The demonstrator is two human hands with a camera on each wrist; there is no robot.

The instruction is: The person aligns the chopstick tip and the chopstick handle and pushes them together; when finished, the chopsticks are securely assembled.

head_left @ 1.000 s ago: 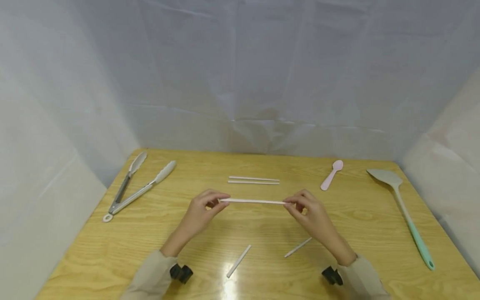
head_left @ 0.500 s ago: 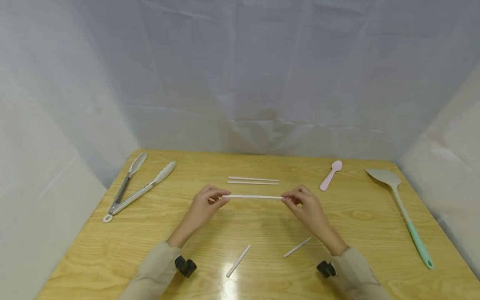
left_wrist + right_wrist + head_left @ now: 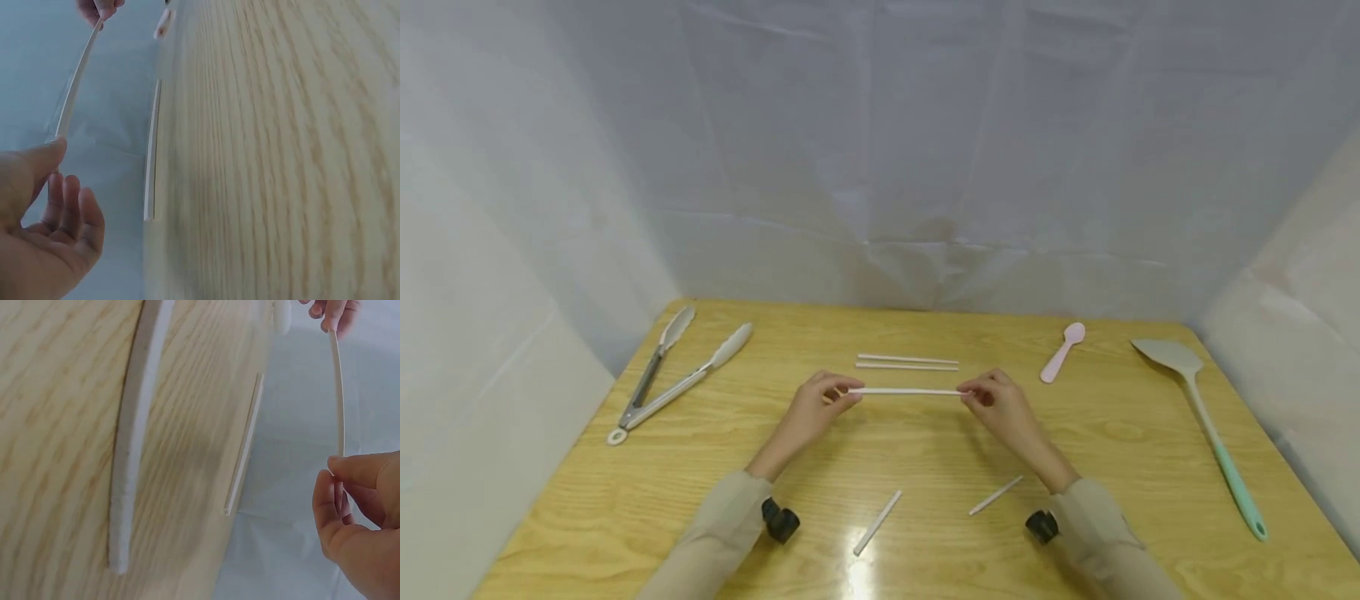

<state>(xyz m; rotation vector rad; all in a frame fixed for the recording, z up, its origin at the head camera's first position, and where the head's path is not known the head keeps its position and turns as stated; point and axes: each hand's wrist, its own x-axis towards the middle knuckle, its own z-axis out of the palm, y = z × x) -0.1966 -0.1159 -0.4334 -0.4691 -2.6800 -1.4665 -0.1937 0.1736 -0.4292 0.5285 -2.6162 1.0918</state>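
Note:
A thin, pale pink chopstick [image 3: 910, 392] is held level by its two ends between my hands, raised over the table. My left hand [image 3: 816, 410] pinches one end between thumb and fingertips. At the other end, the thumb and fingertips of my right hand [image 3: 1002, 410] do the same. The left wrist view shows the left thumb [image 3: 50, 153] pressed on the chopstick, the remaining fingers loosely bent. In the right wrist view the chopstick [image 3: 339, 400] runs from the right fingertips across to the left hand. Just beyond the hands, two matching chopsticks [image 3: 907, 363] lie side by side.
Nearer me, one pale stick [image 3: 877, 523] lies slanted at centre and another [image 3: 996, 496] by the right forearm. Spread metal tongs [image 3: 662, 379] lie at left. A pink spoon [image 3: 1063, 352] and a turner with green handle [image 3: 1213, 433] lie at right on the wooden table [image 3: 700, 500].
Both hands have moved a little away from me with the chopstick, toward the pair lying behind it. My right hand has also come slightly left. Both hands keep their pinch; the other things stay put.

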